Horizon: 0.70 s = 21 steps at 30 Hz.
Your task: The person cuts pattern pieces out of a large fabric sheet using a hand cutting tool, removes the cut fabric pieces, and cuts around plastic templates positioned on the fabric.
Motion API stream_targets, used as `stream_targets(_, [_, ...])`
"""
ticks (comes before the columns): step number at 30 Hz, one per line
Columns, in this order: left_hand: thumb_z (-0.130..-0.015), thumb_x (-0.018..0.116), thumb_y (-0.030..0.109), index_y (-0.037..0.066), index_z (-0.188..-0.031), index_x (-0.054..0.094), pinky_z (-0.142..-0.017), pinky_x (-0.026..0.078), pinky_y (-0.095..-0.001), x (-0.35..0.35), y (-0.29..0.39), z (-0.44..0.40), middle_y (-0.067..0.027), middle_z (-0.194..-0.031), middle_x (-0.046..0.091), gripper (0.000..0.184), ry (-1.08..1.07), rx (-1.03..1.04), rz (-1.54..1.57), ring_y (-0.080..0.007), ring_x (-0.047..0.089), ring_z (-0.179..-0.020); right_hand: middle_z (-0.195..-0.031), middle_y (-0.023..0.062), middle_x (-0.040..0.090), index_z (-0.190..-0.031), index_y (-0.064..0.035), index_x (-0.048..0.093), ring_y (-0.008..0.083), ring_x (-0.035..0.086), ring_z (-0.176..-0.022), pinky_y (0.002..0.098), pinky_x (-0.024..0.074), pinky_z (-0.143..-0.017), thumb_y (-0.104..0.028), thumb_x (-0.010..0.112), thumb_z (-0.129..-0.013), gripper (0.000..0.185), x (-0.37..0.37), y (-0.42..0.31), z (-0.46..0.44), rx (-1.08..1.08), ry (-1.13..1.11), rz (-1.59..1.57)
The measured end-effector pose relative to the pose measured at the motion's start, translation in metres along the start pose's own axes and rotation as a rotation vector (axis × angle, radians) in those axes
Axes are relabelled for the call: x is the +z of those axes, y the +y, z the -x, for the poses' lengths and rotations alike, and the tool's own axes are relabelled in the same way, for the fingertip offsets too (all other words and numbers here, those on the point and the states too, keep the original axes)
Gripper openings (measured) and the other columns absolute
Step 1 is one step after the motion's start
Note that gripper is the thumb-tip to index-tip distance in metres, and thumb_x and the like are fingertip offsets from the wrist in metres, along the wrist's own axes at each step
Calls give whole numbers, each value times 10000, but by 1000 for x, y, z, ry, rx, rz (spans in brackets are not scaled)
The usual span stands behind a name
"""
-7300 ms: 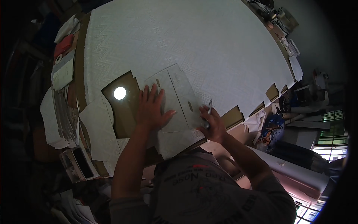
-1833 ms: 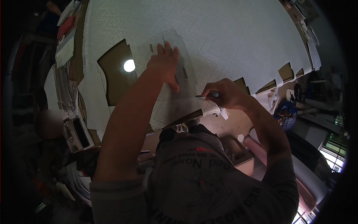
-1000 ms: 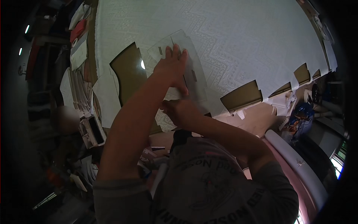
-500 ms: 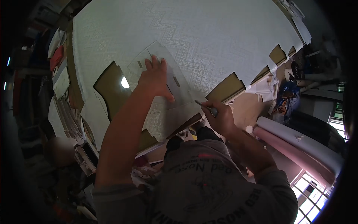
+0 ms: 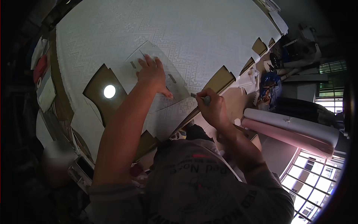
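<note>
centrally, left hand (image 5: 152, 77) spread flat on clear slotted template (image 5: 169, 69), template over white patterned fabric (image 5: 209, 33) at frame centre, right hand (image 5: 213, 108) just right of it, fingers closed around slim dark-handled tool (image 5: 204, 98), tip at template's lower right corner

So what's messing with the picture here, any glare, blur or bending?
All in the head view: round white glare hides part of the brown surface; the barred window looks blown out; the far left sinks into darkness; a lower-left patch is blurred; wide-angle distortion bows the patterned sheet's edges.
</note>
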<state>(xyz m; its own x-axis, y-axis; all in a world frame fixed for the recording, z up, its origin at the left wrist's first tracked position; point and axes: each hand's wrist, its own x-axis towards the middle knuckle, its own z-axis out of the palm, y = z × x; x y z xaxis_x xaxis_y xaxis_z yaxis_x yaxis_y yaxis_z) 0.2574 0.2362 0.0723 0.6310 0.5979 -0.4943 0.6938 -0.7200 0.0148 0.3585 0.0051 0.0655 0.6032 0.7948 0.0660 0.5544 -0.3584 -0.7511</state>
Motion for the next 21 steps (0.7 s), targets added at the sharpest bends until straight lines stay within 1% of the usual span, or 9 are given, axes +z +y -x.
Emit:
stream_targets(1, [-436, 1006, 638, -49, -1627, 151, -1120, 473, -607, -1, 1, 0, -397, -1659, 133, 1619, 2, 3, 0, -612, 209, -1513, -822, 164, 745, -1002, 7, 688, 214, 748, -737, 354, 566, -652, -78, 762, -922, 138, -1, -2, 0, 0, -11, -1])
stream_targets(3, [-476, 989, 669, -12, -1651, 119, -1103, 475, -638, -3, 4, -1, -344, -1692, 104, 1613, -42, -39, -22, -573, 169, -1542, -826, 168, 745, -1005, 7, 688, 215, 749, -738, 354, 566, -650, -76, 764, -920, 141, 0, -1, 1, 2, -22, -4])
stream_targets(6, [-484, 994, 655, -18, -1649, 114, -1100, 468, -653, -3, 7, -3, -347, -1693, 88, 1607, -51, -54, -20, -578, 167, -1540, -819, 149, 748, -1009, 3, 689, 209, 747, -729, 348, 565, -642, -67, 783, -907, 155, 9, 11, 13, -57, 33, -1])
stream_targets(9, [-490, 998, 641, -25, -1646, 108, -1103, 466, -652, -5, 9, -4, -355, -1692, 74, 1604, -81, -66, -34, -585, 164, -1538, -878, 135, 766, -1005, -3, 692, 188, 755, -810, 340, 573, -691, -53, 791, -911, 146, 25, 24, 17, 2, 108, -85])
stream_targets(11, [-488, 999, 639, -28, -1645, 107, -1101, 468, -650, -4, 11, -4, -359, -1690, 72, 1606, -81, -64, -36, -587, 162, -1538, -996, 131, 783, -1027, -7, 691, 170, 750, -929, 327, 580, -785, -39, 778, -931, 133, 40, 32, 14, -18, 130, -202])
stream_targets(12, [-486, 1000, 636, -30, -1644, 106, -1099, 470, -649, -5, 10, -4, -364, -1689, 70, 1607, -74, -64, -36, -590, 160, -1537, -996, 131, 783, -1027, -7, 691, 170, 750, -929, 327, 580, -785, -39, 778, -931, 133, 46, 41, 16, -17, 128, -209])
stream_targets(14, [-482, 1002, 633, -30, -1644, 107, -1101, 470, -645, -9, 10, -4, -365, -1688, 70, 1610, -81, -69, -38, -589, 159, -1538, -1086, 136, 780, -1065, -4, 686, 156, 733, -1009, 317, 573, -864, -33, 766, -946, 146, 56, 53, 17, -35, 146, -240])
stream_targets(18, [-470, 1007, 626, -28, -1643, 117, -1106, 471, -635, -7, 10, -3, -365, -1687, 72, 1611, -76, -63, -32, -581, 161, -1542, -1112, 130, 778, -1096, -5, 682, 161, 735, -999, 308, 572, -874, -34, 774, -941, 183, 55, 53, 13, -67, 145, -308])
stream_targets(21, [-462, 1009, 623, -23, -1641, 129, -1112, 471, -626, -4, 7, -2, -364, -1686, 77, 1607, -49, -49, -17, -572, 159, -1547, -1095, 123, 778, -1087, -11, 696, 164, 734, -1001, 308, 571, -876, -35, 783, -933, 178, 40, 46, 4, -14, 87, -350])
